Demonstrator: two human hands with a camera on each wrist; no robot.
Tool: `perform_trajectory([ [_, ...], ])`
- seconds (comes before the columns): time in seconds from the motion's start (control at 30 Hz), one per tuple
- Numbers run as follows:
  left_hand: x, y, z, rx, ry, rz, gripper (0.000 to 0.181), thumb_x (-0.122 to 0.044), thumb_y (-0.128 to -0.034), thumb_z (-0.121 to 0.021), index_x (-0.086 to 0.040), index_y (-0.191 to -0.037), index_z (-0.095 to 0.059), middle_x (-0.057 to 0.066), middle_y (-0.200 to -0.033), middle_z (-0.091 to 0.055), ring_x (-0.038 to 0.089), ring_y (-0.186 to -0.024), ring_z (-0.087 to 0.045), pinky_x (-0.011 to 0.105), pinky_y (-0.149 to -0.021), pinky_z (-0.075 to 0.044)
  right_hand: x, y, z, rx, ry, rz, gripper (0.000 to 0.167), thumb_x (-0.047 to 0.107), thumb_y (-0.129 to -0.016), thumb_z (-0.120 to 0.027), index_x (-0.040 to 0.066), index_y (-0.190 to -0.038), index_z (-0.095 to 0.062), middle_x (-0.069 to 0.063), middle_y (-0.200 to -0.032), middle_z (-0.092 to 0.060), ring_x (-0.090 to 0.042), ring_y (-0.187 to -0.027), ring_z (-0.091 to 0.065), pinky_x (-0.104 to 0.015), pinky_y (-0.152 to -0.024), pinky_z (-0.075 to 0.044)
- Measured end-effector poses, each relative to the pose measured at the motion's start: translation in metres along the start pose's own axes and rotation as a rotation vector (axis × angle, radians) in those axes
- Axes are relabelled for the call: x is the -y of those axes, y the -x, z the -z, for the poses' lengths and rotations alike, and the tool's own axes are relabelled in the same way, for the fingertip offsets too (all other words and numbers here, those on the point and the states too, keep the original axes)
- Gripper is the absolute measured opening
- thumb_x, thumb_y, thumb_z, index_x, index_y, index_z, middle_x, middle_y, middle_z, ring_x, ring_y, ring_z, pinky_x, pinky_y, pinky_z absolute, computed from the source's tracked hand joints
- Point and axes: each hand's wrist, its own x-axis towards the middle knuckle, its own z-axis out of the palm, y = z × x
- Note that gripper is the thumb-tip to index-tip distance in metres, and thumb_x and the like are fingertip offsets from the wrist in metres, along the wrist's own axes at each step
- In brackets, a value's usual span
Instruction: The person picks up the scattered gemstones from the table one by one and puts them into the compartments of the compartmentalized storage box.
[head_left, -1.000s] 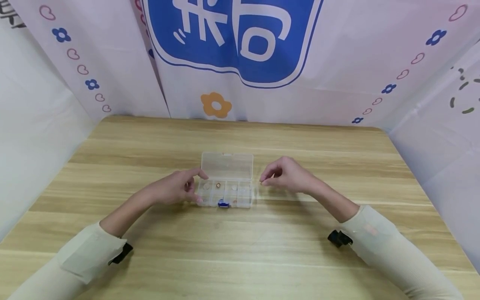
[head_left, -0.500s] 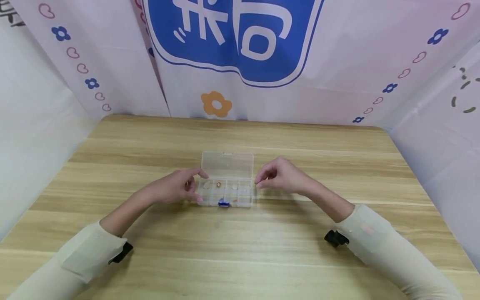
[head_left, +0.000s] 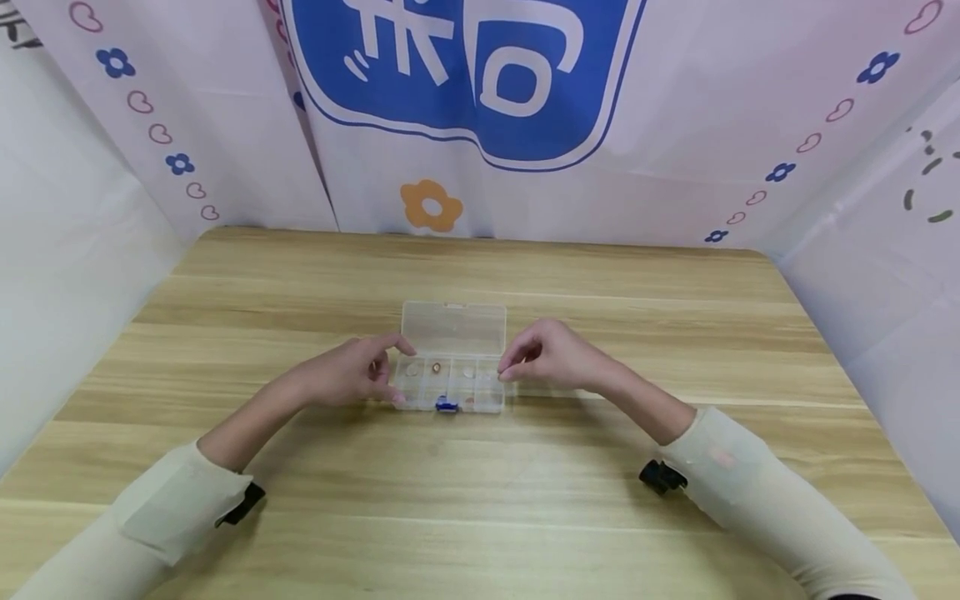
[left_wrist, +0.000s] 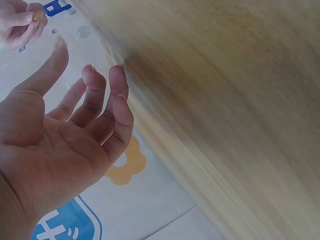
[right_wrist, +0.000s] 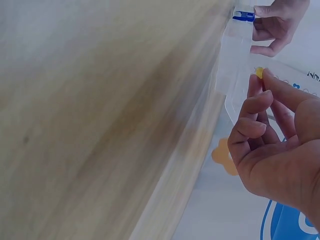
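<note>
A clear plastic compartment box [head_left: 453, 382] lies on the table, its see-through lid [head_left: 453, 327] tipped back. My left hand [head_left: 347, 372] holds the box's left end between thumb and forefinger; the other fingers curl loosely off it. Above the right-end compartment, my right hand [head_left: 555, 358] pinches a tiny yellow piece [right_wrist: 259, 73] between thumb and forefinger. What kind of piece it is cannot be made out. Inside the box are a small gold-brown ring-like piece [head_left: 437, 367], pale bits [head_left: 468, 372] and a reddish bit [head_left: 470, 401], too small to tell.
A blue latch [head_left: 447, 405] sits on the box's front edge. The wooden table [head_left: 450, 492] spreads around the box. Printed white cloth [head_left: 600, 200] hangs behind the table and along both sides. A black device [head_left: 663, 477] is strapped at each wrist.
My right hand has moved left, from beside the box to over its right-end compartment, still pinching the small piece. The left hand and the box have stayed in place.
</note>
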Motion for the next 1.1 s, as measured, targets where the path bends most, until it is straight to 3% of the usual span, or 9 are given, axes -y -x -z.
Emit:
perform_trajectory([
  [0.43, -0.003, 0.003, 0.0, 0.008, 0.001, -0.002, 0.061, -0.015, -0.0908, -0.081, 0.007, -0.138, -0.049, 0.003, -0.075, -0.056, 0.015, -0.067, -0.05, 0.028, -0.063, -0.045, 0.004, -0.004, -0.008, 0.019, -0.001, 0.026, 0.004, 0.005, -0.091, -0.079, 0.003, -0.087, -0.08, 0.0, -0.082, -0.075, -0.011, -0.072, -0.063, -0.023, -0.064, -0.05],
  [0.63, -0.003, 0.003, 0.0, 0.004, -0.004, -0.003, 0.059, -0.013, -0.0905, -0.081, 0.007, -0.137, -0.05, 0.004, -0.075, -0.056, 0.015, -0.068, -0.05, 0.028, -0.063, -0.044, 0.004, -0.002, -0.006, 0.016, 0.019, 0.006, 0.004, 0.007, -0.092, -0.078, 0.005, -0.09, -0.081, 0.001, -0.085, -0.075, -0.015, -0.077, -0.065, -0.027, -0.068, -0.052],
  [0.9, -0.001, 0.002, -0.001, -0.004, -0.005, -0.006, 0.059, -0.011, -0.0904, -0.081, 0.007, -0.138, -0.05, 0.003, -0.075, -0.056, 0.015, -0.068, -0.05, 0.028, -0.062, -0.045, -0.001, 0.013, 0.007, -0.04, 0.051, -0.02, 0.005, 0.013, -0.093, -0.079, 0.008, -0.092, -0.08, 0.001, -0.091, -0.075, -0.018, -0.084, -0.067, -0.031, -0.072, -0.054],
  [1.1, 0.001, 0.006, -0.002, -0.017, -0.016, -0.01, 0.065, -0.015, -0.0928, -0.079, 0.005, -0.145, -0.046, 0.003, -0.078, -0.057, 0.015, -0.07, -0.051, 0.029, -0.064, -0.045, -0.013, 0.033, 0.023, -0.088, 0.139, -0.055, 0.006, 0.014, -0.095, -0.077, 0.008, -0.096, -0.079, 0.001, -0.093, -0.074, -0.017, -0.079, -0.064, -0.029, -0.07, -0.053],
])
